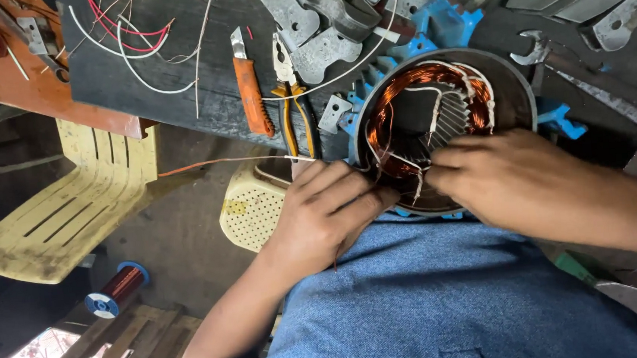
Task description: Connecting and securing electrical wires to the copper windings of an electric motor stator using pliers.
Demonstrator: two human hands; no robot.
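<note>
motor repair workshop: cluttered workbench [140, 87] with pliers [288, 91], utility knife [251, 90], spanners [596, 85], wire offcuts [133, 42], copper wire spool [117, 290]

A round motor shell [510, 83] with shiny copper wire coils [392, 106] inside is seen at the near edge of the dark workbench [139, 72]. Thin wire ends at the shell's near rim are pinched by the left hand [328, 208] and the right hand [505, 177], which almost touch. An orange knife [253, 94] and yellow-handled pliers [288, 91] lie side by side just left of the shell, and a copper wire spool [117, 290] is seen down on the floor.
</note>
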